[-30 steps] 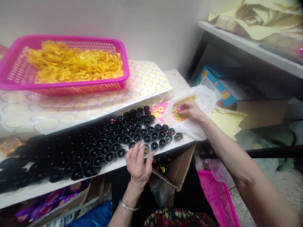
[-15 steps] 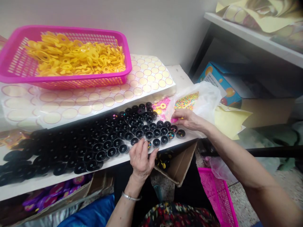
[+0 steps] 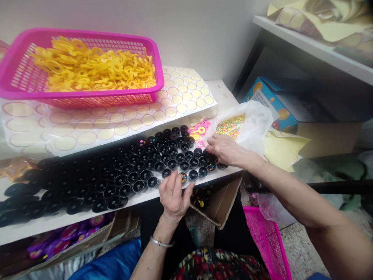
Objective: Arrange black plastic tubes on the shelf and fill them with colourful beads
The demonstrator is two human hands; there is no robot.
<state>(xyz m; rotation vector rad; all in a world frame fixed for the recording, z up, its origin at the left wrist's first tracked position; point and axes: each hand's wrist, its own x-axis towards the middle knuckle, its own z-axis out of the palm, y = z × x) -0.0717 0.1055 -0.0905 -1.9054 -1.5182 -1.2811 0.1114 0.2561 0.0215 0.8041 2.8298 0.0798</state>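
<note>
Many small black cups [image 3: 145, 175] stand crowded in rows along the white table. At its front edge my left hand [image 3: 174, 196] curls its fingers and thumb around one black cup [image 3: 183, 177] with coloured beads in it. My right hand [image 3: 225, 149] is over the right end of the rows, fingers pinched and pointing down-left; whatever they hold is hidden. Just below that hand, another black cup [image 3: 211, 166] holds coloured beads. Behind it lies a clear plastic bag [image 3: 256, 116] of multicoloured beads [image 3: 231, 125]. Pink pieces [image 3: 204, 125] and yellow rings [image 3: 201, 130] lie left of the bag.
A pink basket [image 3: 159, 74] of yellow ring-shaped parts [image 3: 96, 70] sits on sheets of round stickers [image 3: 177, 99]. Below the table edge are an open cardboard box [image 3: 224, 206] and a pink crate [image 3: 268, 241]. A shelf [image 3: 317, 44] juts out at right.
My right hand has moved slightly left and down, over the cups. The pink thing seen at its fingertips earlier is now out of sight. My left hand stays put.
</note>
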